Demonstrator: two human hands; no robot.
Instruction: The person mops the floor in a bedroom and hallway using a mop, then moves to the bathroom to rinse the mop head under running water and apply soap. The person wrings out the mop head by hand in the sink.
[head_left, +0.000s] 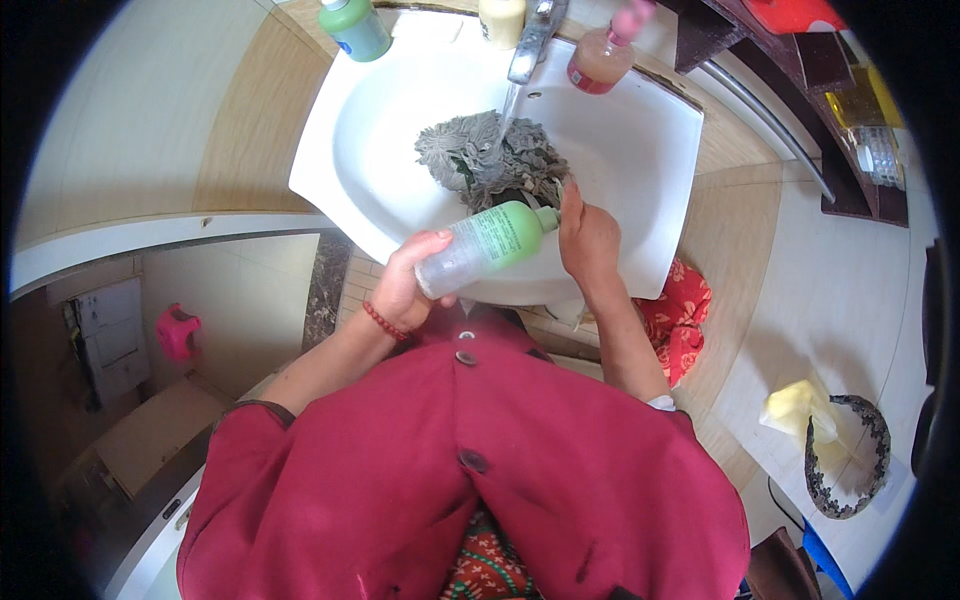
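My left hand (409, 281) grips the lower end of a clear plastic bottle (480, 247) that bears writing. Green liquid has gathered towards its neck, which points right. My right hand (591, 240) is at the bottle's neck end, its fingertips raised; what they press or hold is partly hidden. Beyond the bottle, a wet grey mop head (487, 154) with stringy strands lies in the white ceramic washbasin (626, 165). Water runs onto it from the chrome faucet (529, 56).
Along the basin's back rim stand a green bottle (356, 30), a cream-coloured container (502, 22) and a pink pump bottle (602, 56). A dark shelf (799, 56) and curved metal rail (772, 124) flank the right side. Red patterned cloth (681, 315) hangs below the basin.
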